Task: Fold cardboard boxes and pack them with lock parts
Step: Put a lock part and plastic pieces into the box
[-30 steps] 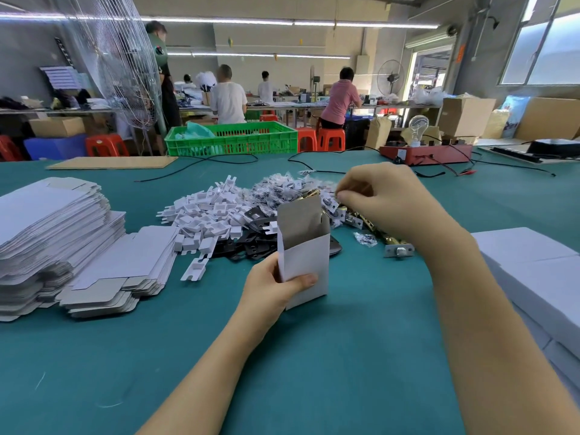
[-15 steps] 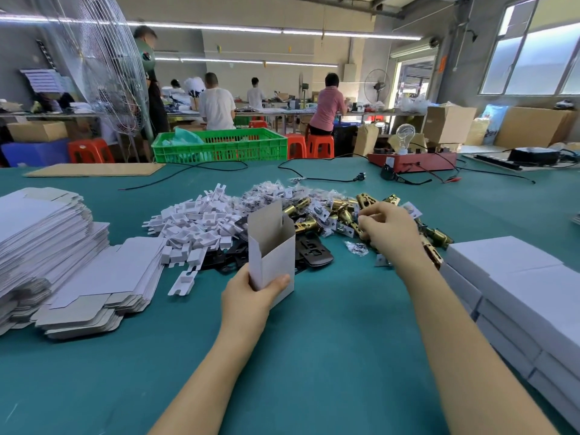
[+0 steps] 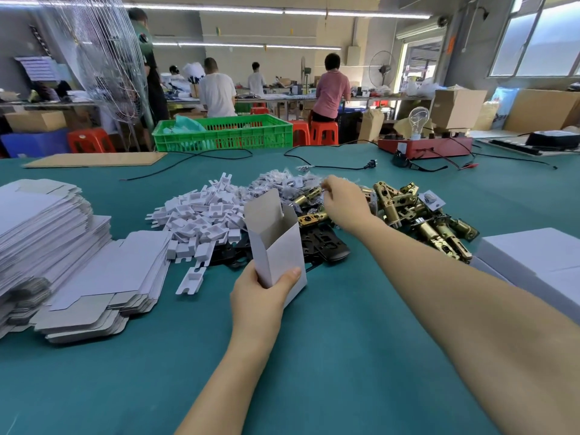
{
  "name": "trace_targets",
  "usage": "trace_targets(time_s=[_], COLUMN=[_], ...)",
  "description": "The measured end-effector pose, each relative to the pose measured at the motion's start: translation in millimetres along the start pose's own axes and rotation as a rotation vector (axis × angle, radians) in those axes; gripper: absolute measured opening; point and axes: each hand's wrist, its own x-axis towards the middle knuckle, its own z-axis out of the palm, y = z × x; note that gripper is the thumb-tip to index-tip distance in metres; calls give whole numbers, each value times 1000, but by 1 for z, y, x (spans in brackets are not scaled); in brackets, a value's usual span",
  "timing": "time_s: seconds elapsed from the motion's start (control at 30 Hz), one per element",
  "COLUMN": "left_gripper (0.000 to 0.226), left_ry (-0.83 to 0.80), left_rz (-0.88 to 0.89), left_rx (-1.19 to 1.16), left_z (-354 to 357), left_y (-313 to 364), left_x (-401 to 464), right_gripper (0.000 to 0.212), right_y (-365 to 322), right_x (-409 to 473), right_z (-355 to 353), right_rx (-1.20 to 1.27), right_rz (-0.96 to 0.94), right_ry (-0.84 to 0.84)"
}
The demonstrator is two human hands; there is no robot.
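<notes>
Head view: left hand [image 3: 262,296] gripping the folded box [image 3: 276,246] low down, thumb across the front face, fingers wrapped behind. Holding it upright with the open top and raised flap tilted toward the parts, probably so the mouth stays ready for whatever comes next. Box bottom resting near or just above the tabletop [image 3: 314,356]; hard to tell which.

Right hand [image 3: 343,204] reaching over the heap of lock parts, fingertips curled and pinching at something small among the plastic bags [image 3: 282,183] — possibly a screw bag, though too blurred to name. Hovering just past the brass latches [image 3: 417,218], which are lying in a loose pile to the right, close enough for a quick pick.

White plastic pieces [image 3: 201,215] heaped to the left of the box, black plates [image 3: 323,243] lying flat behind it, all fanned in an arc within arm's reach, seemingly sorted by kind for one-of-each packing. Flat unfolded boxes [image 3: 103,277] stacked at the left edge, beside the left hand that folds them. Finished white boxes [image 3: 533,262] stacked at the right, apparently the output side.

Judging the step: box already formed, filling under way, lid not yet closed.
</notes>
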Motion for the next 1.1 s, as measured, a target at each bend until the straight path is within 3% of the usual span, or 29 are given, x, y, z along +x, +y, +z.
trace_targets(time_s=[0.27, 0.4, 0.53, 0.7, 0.83, 0.97, 1.1], left_gripper=[21, 28, 31, 28, 26, 34, 35], left_ry=[-7, -38, -46, -40, -74, -222, -341], left_rz=[-7, 7, 15, 20, 18, 15, 28], left_rx=[-10, -22, -16, -20, -51, -77, 45], left_z=[-1, -1, -1, -1, -2, 1, 5], left_y=[-3, -1, 0, 1, 1, 8, 12], left_x=[4, 2, 1, 1, 1, -4, -9], right_gripper=[42, 41, 38, 36, 31, 22, 14], right_y=[-17, -13, -8, -13, -15, -22, -36], right_x=[39, 43, 41, 36, 13, -32, -72], right_z=[28, 37, 42, 30, -16, -76, -125], right_rx=[-371, -498, -511, -314, 43, 323, 512], right_rz=[-187, -172, -162, -57, 27, 103, 83], right_ry=[-316, -359, -291, -207, 73, 280, 253])
